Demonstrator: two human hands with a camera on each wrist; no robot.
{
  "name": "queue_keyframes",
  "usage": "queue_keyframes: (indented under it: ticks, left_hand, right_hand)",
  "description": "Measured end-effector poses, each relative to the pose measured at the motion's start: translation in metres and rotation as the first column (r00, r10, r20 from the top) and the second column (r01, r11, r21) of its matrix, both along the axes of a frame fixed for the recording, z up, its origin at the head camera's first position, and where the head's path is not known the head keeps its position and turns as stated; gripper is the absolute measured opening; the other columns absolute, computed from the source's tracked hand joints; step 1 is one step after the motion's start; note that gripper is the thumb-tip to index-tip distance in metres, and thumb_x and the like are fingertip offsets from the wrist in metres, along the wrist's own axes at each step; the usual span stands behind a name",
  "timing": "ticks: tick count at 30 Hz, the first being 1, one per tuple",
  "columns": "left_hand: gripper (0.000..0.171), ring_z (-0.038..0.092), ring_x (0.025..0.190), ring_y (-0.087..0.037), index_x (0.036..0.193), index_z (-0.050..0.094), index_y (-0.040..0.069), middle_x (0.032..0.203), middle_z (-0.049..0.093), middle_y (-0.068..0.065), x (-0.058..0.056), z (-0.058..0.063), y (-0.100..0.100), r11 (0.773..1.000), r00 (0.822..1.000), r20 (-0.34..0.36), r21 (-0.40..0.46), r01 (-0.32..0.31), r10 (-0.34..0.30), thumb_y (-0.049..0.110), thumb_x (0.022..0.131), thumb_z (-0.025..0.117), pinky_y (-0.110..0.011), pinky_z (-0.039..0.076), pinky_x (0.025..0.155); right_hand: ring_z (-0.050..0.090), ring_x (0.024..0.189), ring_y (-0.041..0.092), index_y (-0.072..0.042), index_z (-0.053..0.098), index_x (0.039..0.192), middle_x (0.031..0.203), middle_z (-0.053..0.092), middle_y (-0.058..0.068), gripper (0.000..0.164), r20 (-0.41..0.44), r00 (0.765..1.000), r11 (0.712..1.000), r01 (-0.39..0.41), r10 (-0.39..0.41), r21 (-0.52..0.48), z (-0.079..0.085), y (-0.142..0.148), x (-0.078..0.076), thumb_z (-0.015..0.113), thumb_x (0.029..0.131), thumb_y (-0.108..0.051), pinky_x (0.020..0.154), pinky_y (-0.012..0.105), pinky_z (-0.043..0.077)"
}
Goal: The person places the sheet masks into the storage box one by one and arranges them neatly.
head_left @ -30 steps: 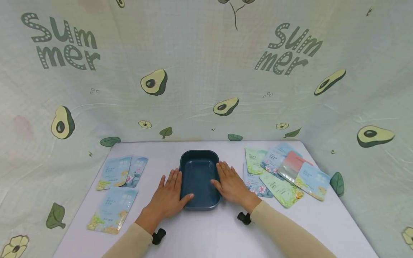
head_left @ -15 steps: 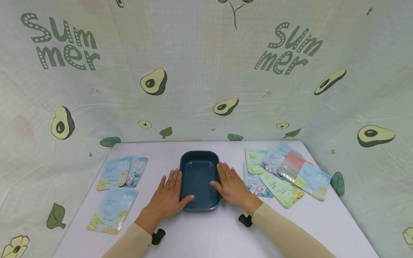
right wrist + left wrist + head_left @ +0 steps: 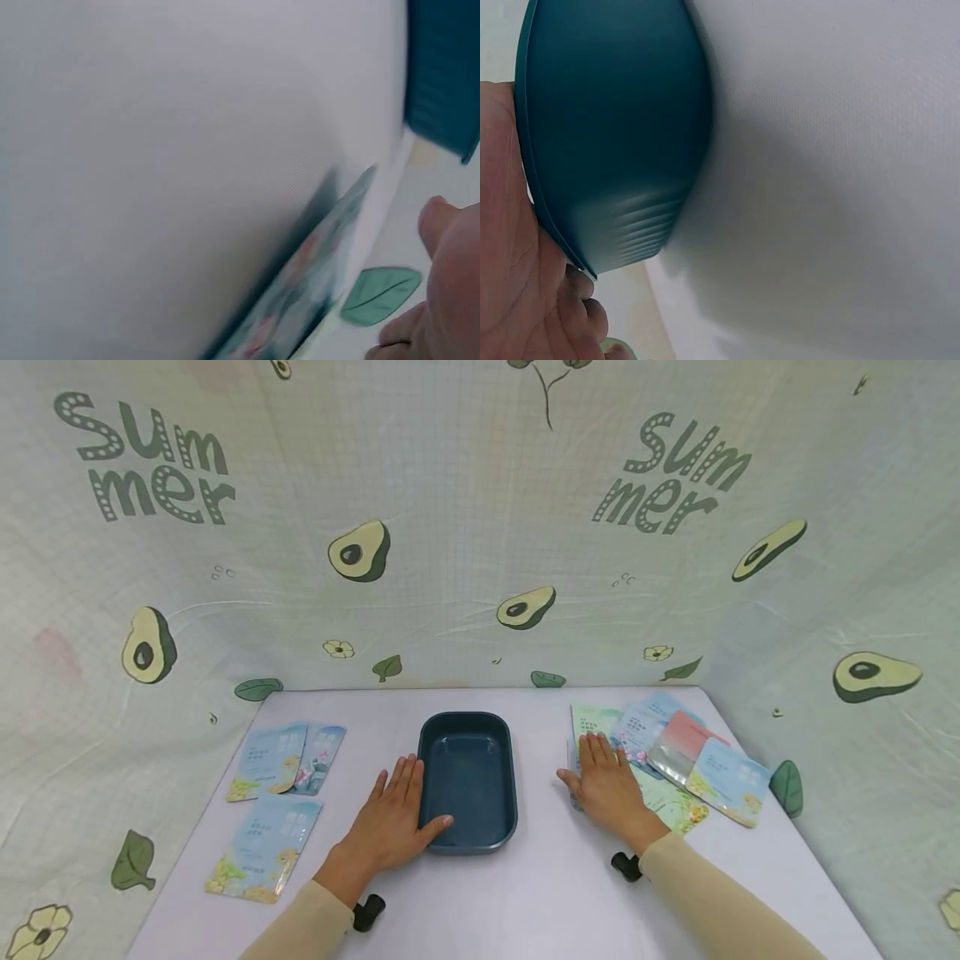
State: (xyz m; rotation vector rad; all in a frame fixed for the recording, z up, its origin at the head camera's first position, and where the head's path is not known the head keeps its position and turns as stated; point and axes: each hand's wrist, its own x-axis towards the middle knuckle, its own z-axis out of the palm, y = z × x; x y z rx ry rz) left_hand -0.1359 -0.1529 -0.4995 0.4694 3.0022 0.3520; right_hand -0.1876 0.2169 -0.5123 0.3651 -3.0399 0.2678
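A dark blue rectangular bin (image 3: 468, 793) stands in the middle of the white table. My left hand (image 3: 390, 822) rests along its left rim with straight fingers, the thumb over the near left corner. In the left wrist view the palm lies against the rim of the bin (image 3: 615, 112). My right hand (image 3: 606, 781) is above the flat packets at the right, fingers straight, holding nothing. It partly hides a green packet (image 3: 592, 718) and a blue flowered one. The right wrist view shows a flowered packet (image 3: 307, 262) below the hand, blurred.
More packets overlap at the right: a blue flowered one (image 3: 636, 731), a pink and silver one (image 3: 678, 747) and a light blue one (image 3: 727, 781). Three blue packets lie at the left, the nearest one (image 3: 262, 847) apart from the other two. A patterned cloth (image 3: 450, 485) hangs behind.
My right hand has left the bin's right rim and moved right, over the packets. The left hand and the bin have stayed in place.
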Motion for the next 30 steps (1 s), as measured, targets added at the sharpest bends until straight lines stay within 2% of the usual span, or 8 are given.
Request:
queue_keyframes:
  ticks: [2,5,11,16,18,22,25,30]
  left_hand:
    - [0.108,0.013,0.164,-0.037,0.167,0.018,-0.002,0.176,0.016,-0.020,0.001,0.000,0.000,1.000,1.000,0.000,0.005,-0.001,0.001,0.077,0.099,0.046,-0.060,0.015,0.131]
    - [0.108,0.013,0.164,-0.037,0.167,0.018,-0.002,0.176,0.016,-0.020,0.002,-0.001,0.000,1.000,1.000,0.011,0.004,0.000,0.000,0.077,0.099,0.046,-0.060,0.015,0.131]
    - [0.108,0.012,0.164,-0.036,0.168,0.016,-0.001,0.176,0.015,-0.020,0.003,-0.004,0.000,1.000,1.000,0.010,0.014,0.002,-0.002,0.078,0.099,0.043,-0.059,0.015,0.132]
    - [0.108,0.011,0.164,-0.036,0.168,0.016,-0.001,0.176,0.014,-0.020,0.001,-0.002,0.000,1.000,1.000,0.003,0.019,-0.007,0.007,0.077,0.100,0.044,-0.059,0.014,0.132]
    - [0.108,0.011,0.164,-0.036,0.168,0.016,-0.001,0.176,0.014,-0.019,0.000,-0.001,0.000,1.000,1.000,0.008,0.020,-0.008,0.008,0.077,0.099,0.045,-0.059,0.014,0.132]
    - [0.108,0.011,0.165,-0.036,0.168,0.015,-0.001,0.176,0.013,-0.019,0.000,0.000,0.000,1.000,1.000,0.013,0.026,-0.005,0.005,0.077,0.100,0.045,-0.058,0.015,0.132]
    - [0.108,0.011,0.164,-0.036,0.168,0.015,-0.002,0.176,0.014,-0.020,0.000,0.000,0.000,0.999,1.000,0.015,0.036,-0.005,0.005,0.076,0.100,0.047,-0.058,0.015,0.132]
    - [0.109,0.011,0.164,-0.036,0.168,0.015,-0.001,0.176,0.014,-0.019,0.000,-0.001,-0.001,1.000,1.000,0.025,0.029,-0.007,0.007,0.077,0.099,0.045,-0.058,0.016,0.132]
  right_hand:
    - [0.023,0.158,0.051,0.013,0.033,0.158,0.166,0.032,0.032,0.081,0.037,0.999,0.999,0.025,-0.027,0.034,-0.004,0.008,0.001,0.048,0.111,-0.050,0.125,0.071,0.018]
    - [0.023,0.157,0.051,0.013,0.037,0.157,0.165,0.034,0.032,0.079,0.092,0.996,0.997,0.012,-0.019,0.073,-0.010,0.011,0.004,0.047,0.111,-0.051,0.125,0.072,0.016]
    - [0.026,0.158,0.047,0.010,0.043,0.155,0.165,0.038,0.028,0.077,0.117,0.991,0.997,-0.065,0.058,0.052,-0.019,-0.007,0.005,0.048,0.110,-0.052,0.127,0.068,0.016]
    - [0.025,0.160,0.044,0.008,0.039,0.158,0.168,0.035,0.025,0.077,0.159,0.976,0.988,-0.155,0.152,0.008,-0.017,-0.023,0.004,0.047,0.111,-0.052,0.129,0.066,0.015]
    - [0.025,0.159,0.044,0.008,0.038,0.159,0.168,0.035,0.026,0.077,0.151,0.974,0.985,-0.173,0.170,0.002,-0.015,-0.026,0.003,0.047,0.111,-0.051,0.128,0.067,0.016]
    - [0.030,0.157,0.045,0.008,0.042,0.157,0.165,0.039,0.027,0.074,0.082,0.988,0.990,-0.134,0.129,0.047,-0.012,-0.024,0.003,0.051,0.110,-0.048,0.127,0.066,0.021]
    - [0.032,0.157,0.045,0.008,0.043,0.156,0.165,0.039,0.027,0.073,0.082,0.991,0.990,-0.117,0.110,0.079,-0.013,-0.021,0.007,0.051,0.110,-0.047,0.127,0.066,0.022]
    - [0.034,0.155,0.048,0.010,0.043,0.155,0.163,0.041,0.029,0.072,0.074,0.985,0.984,-0.163,0.157,0.072,-0.014,-0.016,0.007,0.051,0.111,-0.046,0.125,0.069,0.022]
